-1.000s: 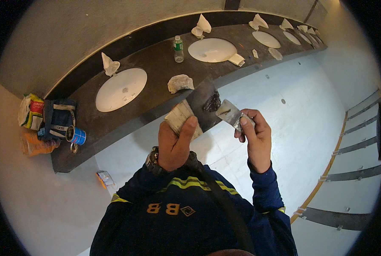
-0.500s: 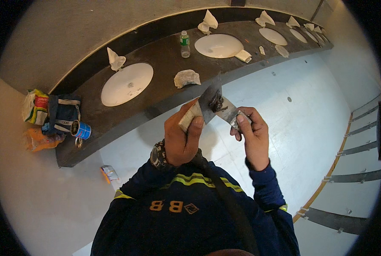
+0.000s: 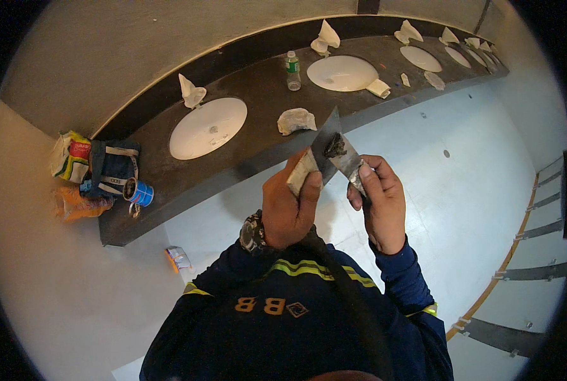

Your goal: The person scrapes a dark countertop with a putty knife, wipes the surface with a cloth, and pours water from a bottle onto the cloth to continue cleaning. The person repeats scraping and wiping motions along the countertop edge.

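Note:
My left hand is closed around the pale handle of a wide putty knife, whose metal blade points up and away from me. A second putty knife is pinched between the thumb and fingers of my right hand. Its blade tilts up to the left and crosses the first one. Where the two blades meet sits a lump of dark, sticky putty. Both tools are held in the air in front of the counter's edge. My fingers partly cover both handles.
A long dark counter with several white sinks curves across the far side. On it are a water bottle, crumpled paper, a blue can and bags. A small packet lies below, left of me.
The right knife's blade has turned more upright against the left blade, and the dark putty now lies flatter between them. The whole scene has shifted slightly right in view.

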A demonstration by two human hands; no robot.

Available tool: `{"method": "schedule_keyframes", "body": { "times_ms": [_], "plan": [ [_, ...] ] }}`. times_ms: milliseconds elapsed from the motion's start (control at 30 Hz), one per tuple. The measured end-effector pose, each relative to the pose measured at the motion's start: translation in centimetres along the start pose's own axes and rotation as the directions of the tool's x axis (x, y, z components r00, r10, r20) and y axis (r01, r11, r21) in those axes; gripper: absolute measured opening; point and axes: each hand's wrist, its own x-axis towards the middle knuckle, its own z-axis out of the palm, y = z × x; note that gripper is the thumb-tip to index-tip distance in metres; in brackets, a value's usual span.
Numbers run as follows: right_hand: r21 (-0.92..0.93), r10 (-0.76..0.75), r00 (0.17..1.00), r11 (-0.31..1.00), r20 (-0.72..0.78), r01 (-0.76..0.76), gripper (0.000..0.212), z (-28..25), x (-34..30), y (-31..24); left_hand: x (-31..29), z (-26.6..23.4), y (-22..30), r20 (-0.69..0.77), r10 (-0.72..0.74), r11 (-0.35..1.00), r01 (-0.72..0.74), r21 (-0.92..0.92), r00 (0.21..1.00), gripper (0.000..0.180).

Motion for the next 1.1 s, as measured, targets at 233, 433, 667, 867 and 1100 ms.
{"method": "schedule_keyframes", "body": {
  "times_ms": [233, 433, 667, 867, 1100],
  "plan": [
    [-0.022, -0.152, 0.988, 0.988, 0.015, 0.152, 0.024, 0.4, 0.1, -3.1, -1.4, -0.6, 0.0, 0.33, -0.018, 0.986, -0.037, 0.16, 0.944, 0.038],
    [-0.514, -0.561, 0.826, 0.691, 0.063, 0.509, 0.026, -1.6, 0.3, -1.2, -1.0, 0.1, 0.7, 0.28, -0.706, 0.299, 0.632, -0.715, 0.651, 0.042],
    [-0.508, -0.384, 0.791, 0.614, 0.477, 0.604, 0.037, -3.1, 0.1, -1.8, -1.6, -0.2, -0.4, 0.185, -0.449, 0.661, 0.465, -0.589, 0.874, 0.041],
    [-0.568, -0.291, 0.815, 0.6, 0.501, 0.563, 0.038, -4.8, 0.5, -2.7, -0.6, -1.2, -0.5, 0.374, -0.575, 0.166, 0.551, -0.818, 0.728, 0.041],
    [-0.77, -0.344, 0.82, 0.309, 0.457, 0.558, 0.045, -5.4, 0.2, -6.1, -0.7, -1.5, -0.4, 0.254, -0.59, 0.334, 0.517, -0.788, 0.767, 0.036]
  ]
}}
